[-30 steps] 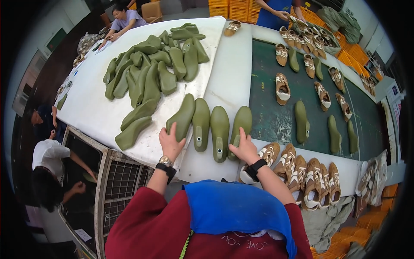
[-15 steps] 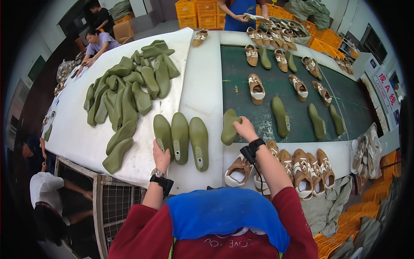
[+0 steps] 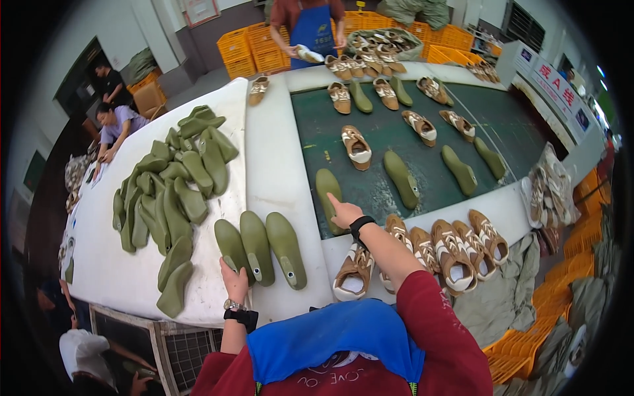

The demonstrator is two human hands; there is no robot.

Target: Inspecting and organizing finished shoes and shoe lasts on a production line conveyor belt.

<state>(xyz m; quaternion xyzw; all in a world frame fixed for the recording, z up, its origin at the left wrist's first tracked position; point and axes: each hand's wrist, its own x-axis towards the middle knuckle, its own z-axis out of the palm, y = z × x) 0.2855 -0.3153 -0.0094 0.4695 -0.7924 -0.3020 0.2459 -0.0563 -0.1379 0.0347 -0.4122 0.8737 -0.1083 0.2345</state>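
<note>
My left hand (image 3: 235, 282) grips the heel end of a green shoe last (image 3: 230, 239), the leftmost of three side by side on the white tabletop. Touching it is the middle shoe last (image 3: 254, 243); to its right lies the third shoe last (image 3: 284, 247). My right hand (image 3: 346, 214) holds the heel end of another green shoe last (image 3: 326, 187) at the near left corner of the green belt (image 3: 370, 198). Its index finger stretches along the last, while the other fingers are partly hidden. Farther right on the belt lie more lasts (image 3: 401, 178).
A heap of green lasts (image 3: 165, 178) covers the left table. Brown-and-white sneakers (image 3: 456, 257) line the near edge below the belt; others (image 3: 356, 146) stand on it. Across the table a person in a blue apron (image 3: 312, 33) holds a shoe. Orange crates (image 3: 528, 336) stand at right.
My right hand has set its last down on the belt's corner, turning it toe-away. My left hand stays at the leftmost last's heel. The whole view has shifted.
</note>
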